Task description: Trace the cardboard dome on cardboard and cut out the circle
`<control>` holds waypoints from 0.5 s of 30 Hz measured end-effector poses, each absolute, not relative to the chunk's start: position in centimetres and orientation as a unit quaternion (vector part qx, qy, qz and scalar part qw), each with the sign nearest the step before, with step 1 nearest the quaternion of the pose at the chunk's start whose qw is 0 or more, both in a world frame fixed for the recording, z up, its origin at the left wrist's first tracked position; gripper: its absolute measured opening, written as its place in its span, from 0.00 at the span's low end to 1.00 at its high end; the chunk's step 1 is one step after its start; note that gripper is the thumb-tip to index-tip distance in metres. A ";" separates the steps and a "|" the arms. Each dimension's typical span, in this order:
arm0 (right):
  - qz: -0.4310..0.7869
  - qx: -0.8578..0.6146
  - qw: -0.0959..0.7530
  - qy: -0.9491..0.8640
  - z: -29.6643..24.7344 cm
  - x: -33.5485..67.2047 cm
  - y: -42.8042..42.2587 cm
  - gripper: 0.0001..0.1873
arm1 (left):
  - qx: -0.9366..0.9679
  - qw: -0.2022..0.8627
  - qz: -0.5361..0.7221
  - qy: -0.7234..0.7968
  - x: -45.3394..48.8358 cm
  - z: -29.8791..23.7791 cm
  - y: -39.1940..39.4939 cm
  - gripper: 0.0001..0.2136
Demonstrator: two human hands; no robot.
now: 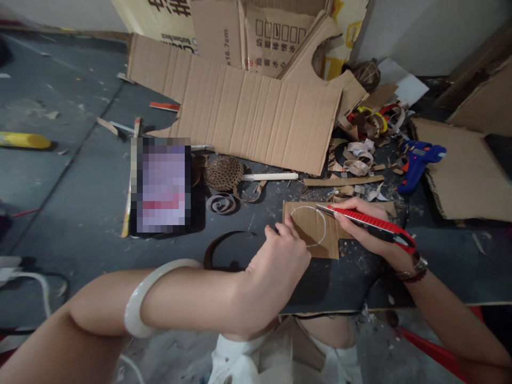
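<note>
On the dark table lies a small cardboard piece [333, 248] with a white circle drawn on it. My left hand [282, 261] rests on its left part with curled fingers, holding it against the table; the thumb is mostly hidden. A red utility knife [374, 226] is gripped in my right hand [366, 213], which is closed around it. The knife's blade tip is at the upper right of the drawn circle, touching or just above the cardboard; I cannot tell which.
A large corrugated sheet [256, 117] lies behind. Around it are a blue glue gun [418, 162], paper scraps [358, 157], a coiled cardboard ball [224, 172], a white pen [272, 176], a blurred-out tablet [164, 186], and a yellow-handled tool [26, 140] at far left.
</note>
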State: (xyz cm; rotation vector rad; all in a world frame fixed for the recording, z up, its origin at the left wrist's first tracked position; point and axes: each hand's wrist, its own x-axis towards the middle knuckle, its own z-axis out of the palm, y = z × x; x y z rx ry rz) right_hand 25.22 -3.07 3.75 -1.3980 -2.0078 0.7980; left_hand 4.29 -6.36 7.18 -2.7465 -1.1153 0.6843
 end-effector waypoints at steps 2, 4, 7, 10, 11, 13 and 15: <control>0.308 -0.528 0.279 -0.741 3.6 25.5 -3.1 0.09 | -0.904 0.051 0.231 -0.357 4.3 7.3 -6.3 0.17; 0.318 -0.533 0.278 -0.733 3.4 25.8 -3.1 0.10 | -0.904 0.051 0.237 -0.351 4.2 7.5 -6.3 0.17; 0.330 -0.540 0.279 -0.722 3.1 26.1 -3.0 0.12 | -0.904 0.048 0.242 -0.349 4.2 7.7 -6.3 0.16; 0.328 -0.541 0.282 -0.721 3.0 26.1 -2.9 0.12 | -0.905 0.045 0.241 -0.348 4.2 7.7 -6.3 0.15; 0.326 -0.541 0.283 -0.722 3.0 26.2 -3.0 0.12 | -0.905 0.046 0.239 -0.349 4.2 7.7 -6.3 0.15; 0.324 -0.542 0.283 -0.722 3.0 26.2 -3.0 0.11 | -0.904 0.052 0.235 -0.353 4.2 7.5 -6.3 0.15; 0.324 -0.542 0.282 -0.722 3.1 26.2 -3.0 0.11 | -0.904 0.058 0.231 -0.354 4.2 7.4 -6.3 0.16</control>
